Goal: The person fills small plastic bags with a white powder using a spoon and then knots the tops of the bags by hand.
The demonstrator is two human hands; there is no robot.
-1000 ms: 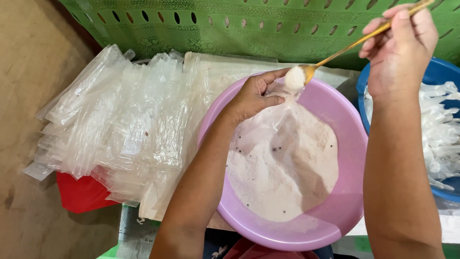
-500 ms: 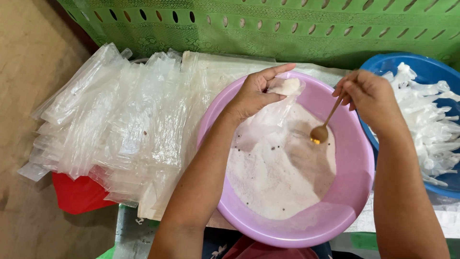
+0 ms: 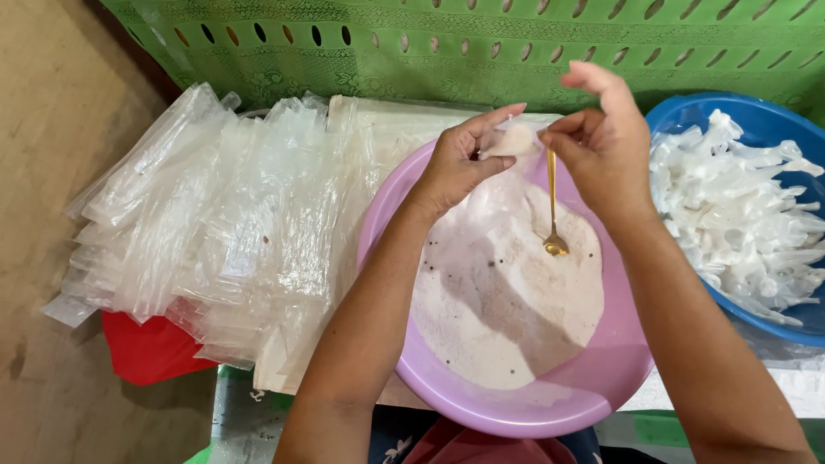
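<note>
Both hands meet above the pink bowl (image 3: pixel 632 361): left hand (image 3: pixel 460 163) pinches a small plastic bag (image 3: pixel 509 140), right hand (image 3: pixel 601 146) dangles a spoon (image 3: pixel 553 206).

Round pink plastic basin (image 3: pixel 619 361): smooth, slight sheen. Pale pinkish-white powder (image 3: pixel 507 301) in it: matt, fine-grained, dark specks. Slim gold-coloured metal spoon (image 3: pixel 552 206): polished, glinting. Small clear plastic bag (image 3: pixel 509 142) in left hand (image 3: pixel 455 167): thin, glossy film. Stack of empty clear plastic bags (image 3: pixel 215 215): shiny, crinkled. Round blue plastic basin (image 3: pixel 773 112): smooth. Green perforated plastic panel (image 3: pixel 481 43): embossed, matt.
</note>
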